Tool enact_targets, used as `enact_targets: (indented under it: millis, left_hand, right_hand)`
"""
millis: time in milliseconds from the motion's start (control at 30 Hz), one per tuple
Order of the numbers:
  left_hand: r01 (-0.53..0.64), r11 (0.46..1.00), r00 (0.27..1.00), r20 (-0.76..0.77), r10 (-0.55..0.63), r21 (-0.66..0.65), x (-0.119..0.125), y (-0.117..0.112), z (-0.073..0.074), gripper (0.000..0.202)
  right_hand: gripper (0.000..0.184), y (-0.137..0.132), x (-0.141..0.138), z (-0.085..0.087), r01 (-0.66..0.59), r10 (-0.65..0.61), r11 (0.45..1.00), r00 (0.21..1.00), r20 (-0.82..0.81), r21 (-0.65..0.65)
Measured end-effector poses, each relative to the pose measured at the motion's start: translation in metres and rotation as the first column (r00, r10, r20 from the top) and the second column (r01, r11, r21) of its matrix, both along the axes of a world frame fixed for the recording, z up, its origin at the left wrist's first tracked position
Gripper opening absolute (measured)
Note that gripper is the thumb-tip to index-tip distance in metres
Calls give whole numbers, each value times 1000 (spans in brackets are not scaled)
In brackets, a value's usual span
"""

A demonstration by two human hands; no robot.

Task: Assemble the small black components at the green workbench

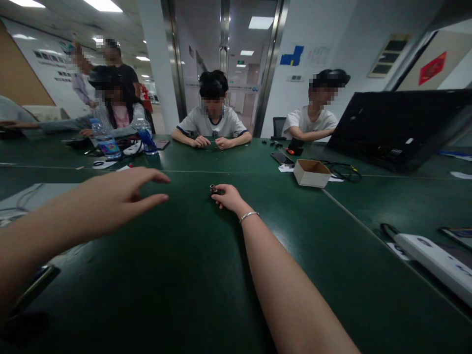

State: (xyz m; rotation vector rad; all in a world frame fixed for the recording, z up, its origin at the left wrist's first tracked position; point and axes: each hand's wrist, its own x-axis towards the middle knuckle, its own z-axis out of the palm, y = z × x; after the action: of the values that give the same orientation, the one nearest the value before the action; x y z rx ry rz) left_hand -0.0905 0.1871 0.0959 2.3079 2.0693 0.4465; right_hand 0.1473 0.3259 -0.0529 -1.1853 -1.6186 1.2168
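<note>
Two near hands [118,194] [229,196], one dark object [213,189]

Small piece [212,188] partly metallic-looking, shiny metal bracelet [249,215], smooth glossy tabletop [177,280]

Dark object [212,189] — green (pale-seamed) table [177,280]

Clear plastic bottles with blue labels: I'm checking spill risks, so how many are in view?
2. One clear plastic bottle is beyond the left hand; the second bottle is just right of it. Others may be hidden.
</note>
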Motion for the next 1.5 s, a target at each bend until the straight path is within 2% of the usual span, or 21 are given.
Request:
enact_targets:
  millis: [33, 67, 100, 200, 300, 400, 533, 667, 733, 833, 900, 967, 1133, 1267, 1500]
  left_hand:
    - [81, 994, 996, -29, -83, -78, 20, 15, -3, 52]
    - [111, 988, 993, -38, -116, -109, 41, 32, -9, 45]
    - [111, 990, 993, -25, -114, -86, 62, 50, -19, 42]
    - [51, 998, 991, 122, -47, -33, 114, 98, -64, 36]
    - [37, 996, 942, 329, -60, 76, 136, 126, -109, 29]
    - [12, 977, 789, 599, -140, 211, 137, 138, -137, 27]
    - [51, 982, 488, 853, -186, 184, 127, 149, -151, 20]
    - [92, 984, 222, 960, -171, 154, 119, 155, -153, 25]
    - [115, 982, 127, 978, -165, 151, 118, 155, -154, 28]
    - [145, 979, 48, 987, -153, 144, 118, 154, -154, 27]
    - [155, 978, 38, 988, -147, 139, 118, 154, -154, 26]
    - [148, 979, 69, 986, -152, 141, 118, 154, -153, 25]
    - [130, 976, 212, 957, -201, 176, 118, 154, -151, 22]
    - [116, 983, 309, 936, -170, 141, 116, 151, -149, 23]
    - [26, 996, 522, 849, -84, 82, 109, 153, -152, 45]
  right_hand:
    - [21, -1, 0, 0, 5, -5, 1000, 1000, -28, 7]
    - [20, -1, -1, 1, 4, -3, 1000, 999, -55, 17]
    - [19, -2, -1, 2, -1, 3, 1000, 997, -77, 28]
    - [16, -2, -1, 4, -7, 9, 1000, 992, -129, 14]
    - [16, 1, 0, 3, 71, -71, 997, 982, -174, -3]
    - [15, 6, 1, -1, 140, -130, 989, 974, -187, 41]
    - [14, 9, 3, 0, 118, -130, 991, 946, -298, -58]
    - [12, 9, 8, 5, 86, -155, 981, 881, -447, -171]
    - [8, 9, 11, 7, 83, -178, 975, 846, -502, -205]
    - [7, 9, 15, 8, 97, -210, 970, 793, -572, -222]
    - [8, 8, 16, 8, 121, -231, 969, 765, -601, -217]
    - [10, 7, 17, 8, 142, -241, 968, 755, -610, -206]
    - [7, 7, 18, 9, 199, -288, 957, 739, -609, -211]
    - [8, 8, 20, 9, 211, -312, 949, 721, -619, -232]
    - [13, 7, 22, 7, 131, -221, 973, 760, -612, -189]
